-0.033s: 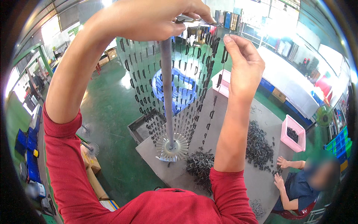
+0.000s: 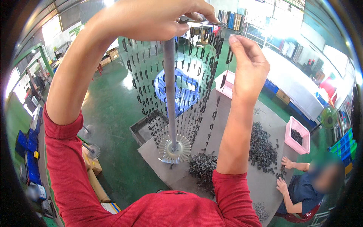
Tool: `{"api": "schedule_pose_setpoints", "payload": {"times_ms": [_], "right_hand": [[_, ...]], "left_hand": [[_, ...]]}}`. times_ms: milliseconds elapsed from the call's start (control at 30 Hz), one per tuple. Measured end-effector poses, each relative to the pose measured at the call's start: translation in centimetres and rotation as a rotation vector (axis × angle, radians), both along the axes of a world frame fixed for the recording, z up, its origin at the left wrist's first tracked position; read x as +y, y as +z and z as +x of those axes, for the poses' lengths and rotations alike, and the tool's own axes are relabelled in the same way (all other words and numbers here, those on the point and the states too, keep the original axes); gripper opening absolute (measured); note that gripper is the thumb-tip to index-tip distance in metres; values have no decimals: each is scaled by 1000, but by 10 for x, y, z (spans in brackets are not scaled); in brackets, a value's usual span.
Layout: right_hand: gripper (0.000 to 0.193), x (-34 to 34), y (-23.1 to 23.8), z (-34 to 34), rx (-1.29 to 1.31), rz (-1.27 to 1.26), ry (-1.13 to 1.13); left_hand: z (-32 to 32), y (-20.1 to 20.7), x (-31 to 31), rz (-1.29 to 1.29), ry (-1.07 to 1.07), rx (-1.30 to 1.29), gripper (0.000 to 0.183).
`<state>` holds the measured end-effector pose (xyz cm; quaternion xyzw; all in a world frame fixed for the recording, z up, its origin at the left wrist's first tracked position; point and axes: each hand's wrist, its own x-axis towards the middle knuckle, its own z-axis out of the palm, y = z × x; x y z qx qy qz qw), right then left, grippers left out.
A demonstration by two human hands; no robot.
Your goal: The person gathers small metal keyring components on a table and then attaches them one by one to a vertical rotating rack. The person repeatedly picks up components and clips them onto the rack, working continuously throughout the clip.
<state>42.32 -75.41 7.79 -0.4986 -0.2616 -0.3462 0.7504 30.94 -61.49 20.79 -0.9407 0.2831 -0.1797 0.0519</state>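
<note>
A grey upright pole (image 2: 169, 87) rises from a slotted round base (image 2: 165, 151) on the table. Strands of small black clip-like parts (image 2: 139, 75) hang in a ring around it. At the top of this rack, my left hand (image 2: 159, 19) is closed at the upper rim, its fingertips partly cut off by the frame. To the right, my right hand (image 2: 250, 64) is raised with thumb and finger pinched at the upper end of one strand of black parts (image 2: 223, 81). That strand hangs down and slants toward the base, apart from the others.
The grey table (image 2: 159, 172) bears a dark pile of black parts (image 2: 202, 170) and a larger pile (image 2: 261, 147). A pink basket (image 2: 291, 145) stands by a seated co-worker (image 2: 302, 189), whose hands touch parts. Beyond the rack are a blue chair (image 2: 159, 85) and grey tray (image 2: 141, 130).
My right hand has shifted slightly to the right, and the strand's upper end has moved with it. My left hand stays at the rim. The co-worker's hands have moved slightly.
</note>
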Motion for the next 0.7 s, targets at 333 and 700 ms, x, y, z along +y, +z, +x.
{"api": "schedule_pose_setpoints", "payload": {"times_ms": [333, 700], "right_hand": [[17, -25, -3, -14, 82, -29, 12], [17, -44, -17, -30, 125, -98, -58]], "left_hand": [[13, 4, 12, -16, -182, 191, 48], [-14, -1, -13, 178, 21, -97, 52]]}}
